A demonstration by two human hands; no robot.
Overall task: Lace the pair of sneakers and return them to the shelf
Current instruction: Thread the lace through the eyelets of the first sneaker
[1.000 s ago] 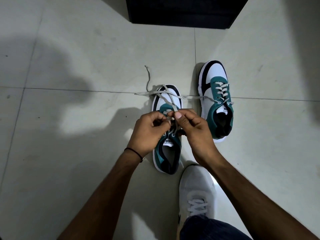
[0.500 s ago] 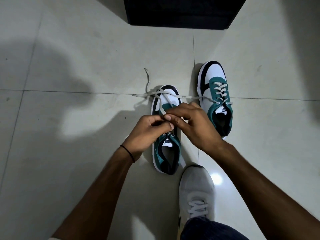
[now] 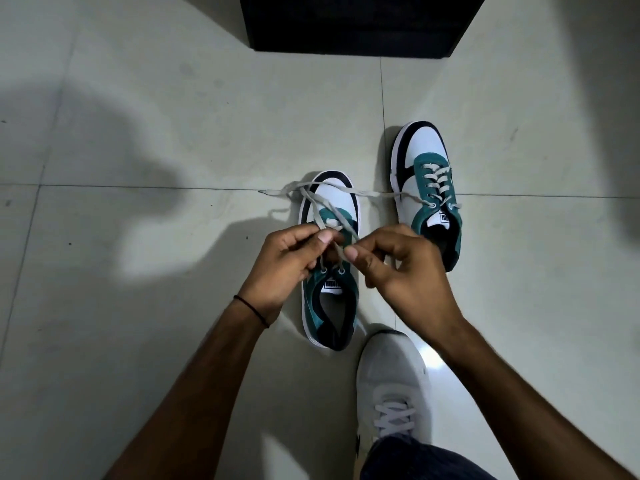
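Observation:
Two white, teal and black sneakers stand on the tiled floor. The near sneaker (image 3: 330,306) is under my hands, toe pointing away. Its grey lace (image 3: 320,211) crosses over the toe, and both strands run back into my fingers. My left hand (image 3: 284,268) pinches one strand above the top eyelets. My right hand (image 3: 401,268) pinches the other strand just to the right. The far sneaker (image 3: 427,188) stands to the right, laced up its eyelets, with a loose lace end (image 3: 374,194) trailing left across the near sneaker's toe.
My own foot in a white shoe (image 3: 393,379) rests on the floor just behind the near sneaker, with a dark trouser leg (image 3: 415,459) below. A black cabinet or shelf base (image 3: 353,26) stands at the top of the view. Pale floor tiles (image 3: 138,341) lie all around.
My hands have pulled apart sideways, right hand moving right off the sneaker's tongue. The lace strands are drawn tighter over the toe, and the loose end on the floor at left has shortened.

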